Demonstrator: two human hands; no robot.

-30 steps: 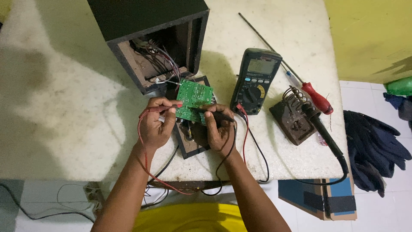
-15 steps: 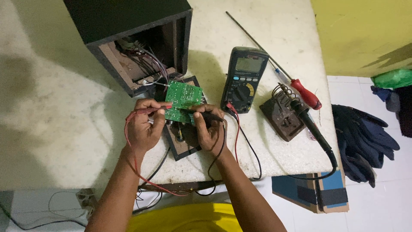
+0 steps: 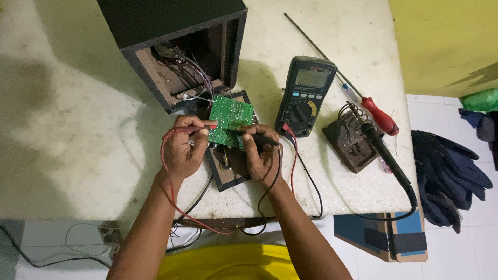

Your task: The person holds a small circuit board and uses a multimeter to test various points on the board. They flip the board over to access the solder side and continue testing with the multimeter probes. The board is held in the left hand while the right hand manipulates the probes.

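At the middle of the frame, the left hand [image 3: 184, 148] pinches a red multimeter probe [image 3: 192, 128] and the right hand [image 3: 259, 155] pinches a black probe [image 3: 259, 138], each hand's fingers closed around its probe. Both tips rest on a green circuit board [image 3: 230, 120], which sits tilted just below the open back of a black speaker cabinet [image 3: 176, 46] at the upper left, joined to it by a bundle of thin wires [image 3: 194, 78].

The board is already out of the cabinet and exposed, the digital multimeter [image 3: 303, 96] stands connected right of centre with its red and black leads running to the probes, and probing appears to be under way. The soldering iron [image 3: 386, 155] lies parked in its coiled stand [image 3: 353, 137] at the right, and the red-handled screwdriver [image 3: 363, 98] lies untouched beside it, so any rework or reassembly looks not yet begun.

The two probes lie roughly horizontal, long axes left to right, tips pointing inward toward each other. The board's long axis runs from upper left to lower right.
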